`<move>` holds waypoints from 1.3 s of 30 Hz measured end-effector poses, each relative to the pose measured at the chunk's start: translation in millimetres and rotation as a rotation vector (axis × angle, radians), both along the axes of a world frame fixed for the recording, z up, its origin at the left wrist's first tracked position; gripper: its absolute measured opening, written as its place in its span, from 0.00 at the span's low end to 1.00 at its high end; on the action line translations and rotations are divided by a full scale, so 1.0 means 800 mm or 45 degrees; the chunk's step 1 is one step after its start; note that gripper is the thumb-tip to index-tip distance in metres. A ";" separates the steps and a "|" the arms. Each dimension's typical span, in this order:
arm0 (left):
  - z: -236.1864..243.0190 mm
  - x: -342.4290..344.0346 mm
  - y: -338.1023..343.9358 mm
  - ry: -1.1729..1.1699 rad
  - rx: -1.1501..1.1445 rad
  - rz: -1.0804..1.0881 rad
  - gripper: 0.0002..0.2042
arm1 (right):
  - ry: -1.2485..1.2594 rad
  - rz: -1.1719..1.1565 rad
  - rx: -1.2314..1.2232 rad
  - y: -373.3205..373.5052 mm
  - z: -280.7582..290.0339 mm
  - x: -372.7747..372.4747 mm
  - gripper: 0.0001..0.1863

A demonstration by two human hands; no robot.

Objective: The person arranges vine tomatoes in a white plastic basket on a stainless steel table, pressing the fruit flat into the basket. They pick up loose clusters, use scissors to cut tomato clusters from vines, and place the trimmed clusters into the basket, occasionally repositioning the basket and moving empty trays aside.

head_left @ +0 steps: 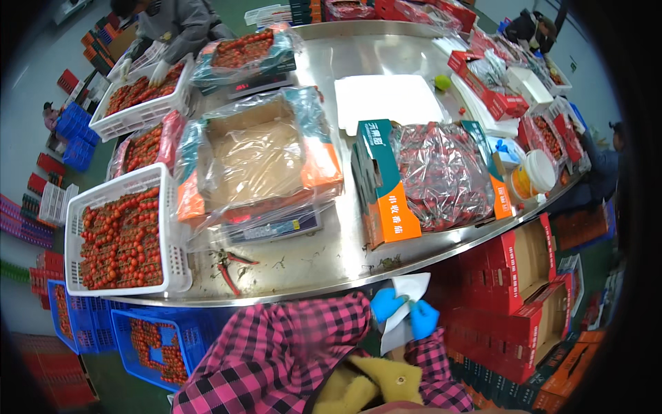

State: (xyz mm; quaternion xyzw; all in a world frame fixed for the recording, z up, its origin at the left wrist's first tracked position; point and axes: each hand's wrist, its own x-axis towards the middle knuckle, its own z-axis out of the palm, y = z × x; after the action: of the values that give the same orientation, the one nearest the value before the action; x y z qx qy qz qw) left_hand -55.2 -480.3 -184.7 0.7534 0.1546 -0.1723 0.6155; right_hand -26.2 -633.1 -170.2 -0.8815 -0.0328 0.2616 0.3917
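Observation:
Both of my hands wear blue gloves and are close together just off the table's near edge. A white paper-like sheet is pinched between them, creased in the middle, with its lower part hanging down. My left hand grips its left side, and my right hand grips the right. Beyond them on the table stands an orange and green carton of cherry tomatoes under clear plastic film. To its left, an open carton lined with clear plastic rests on a scale.
A white crate of vine tomatoes stands at the left table edge, near red-handled scissors. White sheets lie behind the carton. A white bucket stands at right, above stacked red cartons. A co-worker handles tomatoes at far left.

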 end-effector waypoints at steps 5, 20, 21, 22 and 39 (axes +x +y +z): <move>0.180 0.019 0.189 -0.797 0.934 -0.464 0.14 | -1.312 0.082 0.174 0.101 0.182 0.049 0.20; 0.142 0.057 0.591 0.051 1.552 -0.083 0.26 | -0.539 1.126 -0.787 0.689 0.076 0.106 0.34; 0.125 0.057 0.590 0.198 1.559 0.121 0.28 | -0.535 1.122 -0.797 0.693 0.072 0.110 0.33; 0.113 0.065 0.590 0.229 1.460 0.184 0.33 | -0.537 1.113 -0.808 0.695 0.071 0.116 0.33; 0.128 0.091 0.614 0.445 1.351 0.023 0.44 | -0.554 1.028 -0.881 0.713 0.066 0.229 0.26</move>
State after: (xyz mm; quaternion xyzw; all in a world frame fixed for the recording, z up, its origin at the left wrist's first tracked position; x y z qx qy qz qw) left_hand 17.6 10.6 -82.6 0.9187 0.3264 -0.1880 0.1184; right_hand 156.9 -62.4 -117.1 -0.9095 -0.3591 0.1984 -0.0663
